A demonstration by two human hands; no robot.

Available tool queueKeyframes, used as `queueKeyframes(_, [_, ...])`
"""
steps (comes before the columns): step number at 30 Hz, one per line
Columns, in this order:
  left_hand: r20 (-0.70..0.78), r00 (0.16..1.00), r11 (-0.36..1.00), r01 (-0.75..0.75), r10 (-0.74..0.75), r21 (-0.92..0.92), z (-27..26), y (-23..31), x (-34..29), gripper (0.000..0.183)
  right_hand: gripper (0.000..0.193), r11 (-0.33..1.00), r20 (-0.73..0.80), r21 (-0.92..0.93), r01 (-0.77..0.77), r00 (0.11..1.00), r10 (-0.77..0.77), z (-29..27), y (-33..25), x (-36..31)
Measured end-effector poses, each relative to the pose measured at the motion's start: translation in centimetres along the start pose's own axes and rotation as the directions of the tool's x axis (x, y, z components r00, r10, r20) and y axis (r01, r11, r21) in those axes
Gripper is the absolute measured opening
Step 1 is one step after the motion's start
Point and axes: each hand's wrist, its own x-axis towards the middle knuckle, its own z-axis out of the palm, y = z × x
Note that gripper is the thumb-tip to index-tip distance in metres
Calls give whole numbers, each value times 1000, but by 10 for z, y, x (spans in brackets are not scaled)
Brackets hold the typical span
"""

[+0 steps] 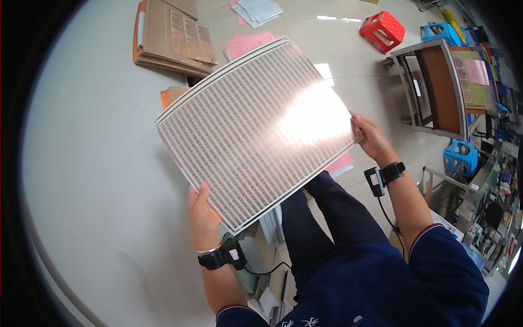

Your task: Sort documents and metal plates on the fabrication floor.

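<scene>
A large, thin rectangular sheet (234,128) with a fine grid of pale and dark stripes is held up at a slant in front of my body. Bright light glares off its right half. My left hand (206,218) grips the near left corner, thumb on top and fingers mostly hidden underneath. At the right edge, my right hand (371,137) pinches the sheet near its corner. The far edge shows a double line, and I cannot tell whether it is one sheet or several together. Each wrist carries a black strap with a small box and cable.
Stacked brown boards (158,38) lean at the far left beside a pale wall (92,136). Pink sheets (245,43) and white sheets (259,11) lie beyond on the floor. To the right are a red stool (383,31), a metal cart (462,122) and a blue stool (460,158).
</scene>
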Motion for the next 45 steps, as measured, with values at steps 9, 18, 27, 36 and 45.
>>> queueKeyframes(9, [97, 994, 998, 54, -49, -43, 20, -3, -2, 36, 34, 999, -166, -46, -1, 986, -6, -16, 19, 0])
queueKeyframes(18, [83, 995, 998, 58, -57, 0, 21, -1, 1, 40, 33, 1000, -190, -25, -10, 982, 5, -9, 14, -3])
queueKeyframes(27, [33, 995, 995, 97, -97, -15, 27, 1, 3, 39, 32, 997, -219, -69, -34, 976, 18, -18, 23, 2])
queueKeyframes(36, [40, 994, 994, 104, -102, -42, 19, -3, 5, 40, 32, 997, -213, -54, -51, 976, 39, -16, 26, 1])
queueKeyframes(45, [31, 995, 994, 95, -94, -56, 15, 0, 4, 39, 32, 997, -190, -56, -55, 981, 44, -11, 26, 5])
